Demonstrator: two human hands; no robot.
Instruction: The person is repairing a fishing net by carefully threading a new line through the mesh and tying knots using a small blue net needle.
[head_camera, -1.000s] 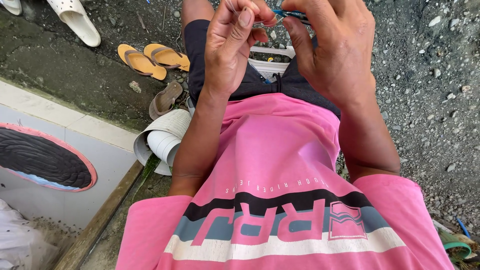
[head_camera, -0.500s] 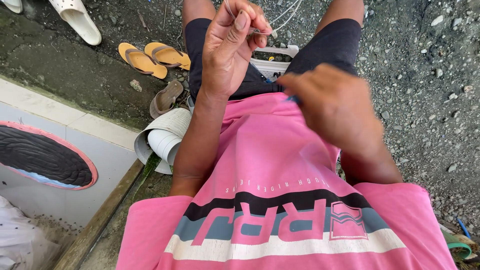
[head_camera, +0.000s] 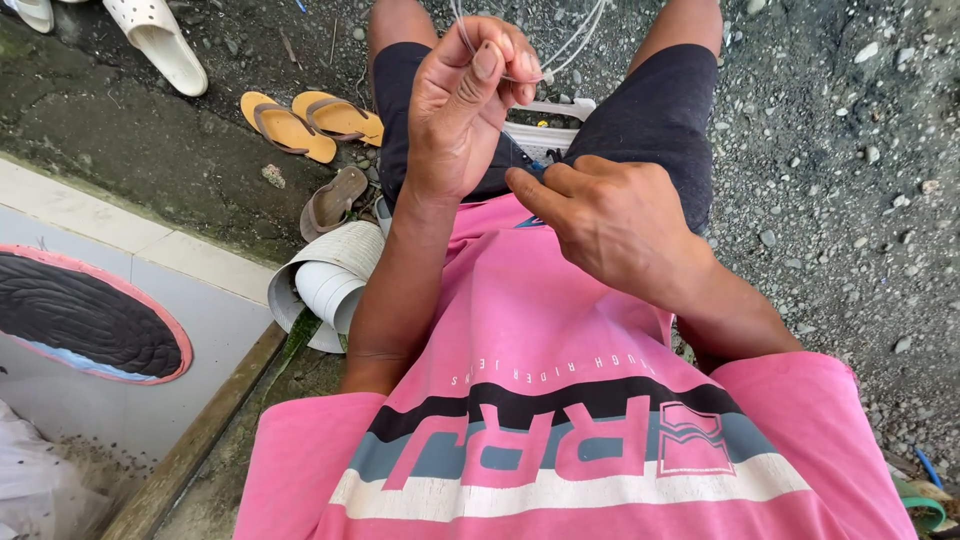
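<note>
Two hands (head_camera: 470, 105) (head_camera: 610, 215), one thin line (head_camera: 575, 40)

Flip-flops (head_camera: 312, 124) left of knees — pipe pieces (head_camera: 325, 280) nearer, beside tiled ledge (head_camera: 130, 240).

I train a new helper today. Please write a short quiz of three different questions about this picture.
1. True or false: the left hand pinches a thin pale line.
2. Which footwear lies on the gravel? A) yellow flip-flops B) black boots C) red sneakers
3. Fill in: the right hand rests low, against the ____ shirt.

Key: 1 true; 2 A; 3 pink.
</note>
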